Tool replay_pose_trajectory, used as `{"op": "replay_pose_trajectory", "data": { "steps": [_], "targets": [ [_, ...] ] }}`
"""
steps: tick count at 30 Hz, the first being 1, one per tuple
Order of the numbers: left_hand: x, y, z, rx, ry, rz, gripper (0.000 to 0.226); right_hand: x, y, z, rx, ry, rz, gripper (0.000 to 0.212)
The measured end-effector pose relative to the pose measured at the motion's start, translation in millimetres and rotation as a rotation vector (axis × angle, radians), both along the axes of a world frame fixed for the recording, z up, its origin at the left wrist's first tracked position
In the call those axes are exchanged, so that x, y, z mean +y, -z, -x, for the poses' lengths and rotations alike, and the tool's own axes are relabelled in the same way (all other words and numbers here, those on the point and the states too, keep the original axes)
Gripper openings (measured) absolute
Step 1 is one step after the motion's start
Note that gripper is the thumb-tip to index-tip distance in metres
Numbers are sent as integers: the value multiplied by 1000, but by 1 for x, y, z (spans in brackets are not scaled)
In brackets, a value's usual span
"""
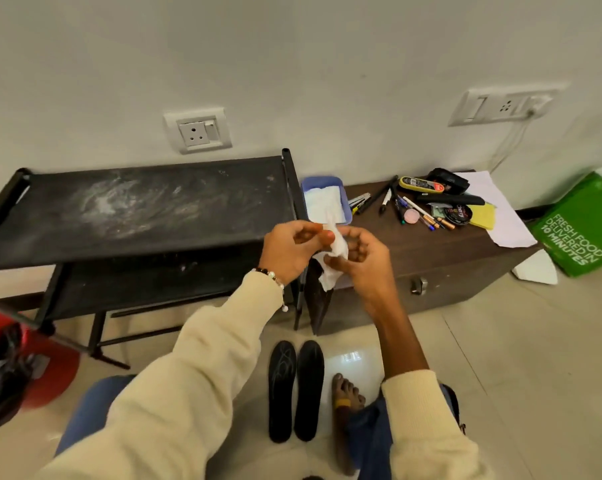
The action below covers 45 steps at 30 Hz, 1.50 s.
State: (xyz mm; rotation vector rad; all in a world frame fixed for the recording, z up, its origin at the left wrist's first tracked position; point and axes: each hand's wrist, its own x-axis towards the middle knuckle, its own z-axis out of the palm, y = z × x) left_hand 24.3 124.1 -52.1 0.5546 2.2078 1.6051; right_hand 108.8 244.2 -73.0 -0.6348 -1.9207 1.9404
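Both hands are shown in the head view: the white tissue (pixel 338 251) is pinched between left hand (pixel 287 249) and right hand (pixel 360 263), in mid-air near the blue tray (pixel 322 182). A flat pad is best folded before the dusty shelf (pixel 137 209) is wiped.

A dusty black metal rack (pixel 137 209) is standing left of the dark brown wooden chest (pixel 431 251). Two black insoles (pixel 282 393) are lying before it.
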Motion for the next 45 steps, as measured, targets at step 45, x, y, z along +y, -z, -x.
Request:
{"op": "replay_pose_trajectory", "data": {
  "steps": [45],
  "targets": [
    [-106, 368, -88, -863, -151, 621, 12, -49, 402, -109, -1068, 105, -179, 56]
  ]
}}
